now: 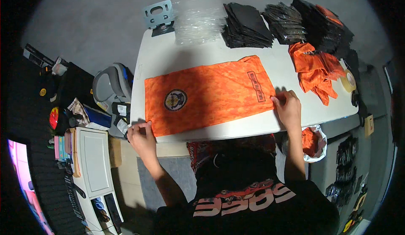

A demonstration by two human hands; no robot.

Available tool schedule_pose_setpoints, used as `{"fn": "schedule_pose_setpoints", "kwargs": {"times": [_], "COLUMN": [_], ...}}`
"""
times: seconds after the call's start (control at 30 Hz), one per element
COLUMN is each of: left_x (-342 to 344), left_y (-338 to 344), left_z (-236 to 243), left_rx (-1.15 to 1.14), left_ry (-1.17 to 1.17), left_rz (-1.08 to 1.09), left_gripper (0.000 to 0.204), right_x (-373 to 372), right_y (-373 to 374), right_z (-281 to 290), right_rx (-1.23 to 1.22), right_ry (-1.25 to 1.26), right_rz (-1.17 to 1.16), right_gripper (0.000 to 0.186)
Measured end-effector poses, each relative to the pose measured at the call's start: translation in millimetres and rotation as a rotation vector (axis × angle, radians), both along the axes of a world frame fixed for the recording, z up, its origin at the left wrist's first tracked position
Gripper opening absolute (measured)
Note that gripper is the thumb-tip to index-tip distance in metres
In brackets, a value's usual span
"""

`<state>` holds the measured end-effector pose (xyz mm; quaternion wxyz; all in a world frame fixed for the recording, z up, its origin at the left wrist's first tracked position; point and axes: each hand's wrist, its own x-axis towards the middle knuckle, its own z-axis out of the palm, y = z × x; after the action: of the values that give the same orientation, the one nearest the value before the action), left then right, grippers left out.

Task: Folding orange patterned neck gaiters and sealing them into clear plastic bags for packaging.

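Observation:
An orange patterned cloth [211,95] lies spread nearly flat on the white table [198,51], with a round dark badge print near its left end and a boxed print near its right end. My left hand [142,141] is closed, thumb and fingers pinching the cloth's near left corner at the table's front edge. At the near right corner, my right hand [289,108] pinches the cloth between thumb and fingers. The far right corner is slightly folded and raised.
Along the back stand a metal stand [159,15], clear plastic bags [198,24], stacked black packets [247,26] and packaged black bundles [322,26]. A crumpled orange cloth [314,70] and tape roll [348,81] lie right. Below hangs a white bag [321,144] holding orange cloth.

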<state>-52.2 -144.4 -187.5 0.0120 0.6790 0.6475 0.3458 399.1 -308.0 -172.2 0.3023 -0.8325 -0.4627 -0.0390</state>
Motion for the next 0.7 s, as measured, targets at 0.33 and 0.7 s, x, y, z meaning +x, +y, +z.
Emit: {"fn": "schedule_pose_setpoints", "kwargs": {"times": [0.33, 0.7], "left_x": [-11, -15], "left_y": [39, 91], "left_z": [43, 69], "left_rx": [0.065, 0.036], "left_ry": [-0.284, -1.045], "left_rz": [-0.149, -0.582], "left_gripper": [0.029, 0.02], "right_x": [40, 58], "right_y": [18, 40], "right_z": [21, 56], "right_rx": [0.356, 0.655], "right_ry": [0.539, 0.986], "right_rz": [0.136, 0.303], "right_gripper": [0.017, 0.026]}}
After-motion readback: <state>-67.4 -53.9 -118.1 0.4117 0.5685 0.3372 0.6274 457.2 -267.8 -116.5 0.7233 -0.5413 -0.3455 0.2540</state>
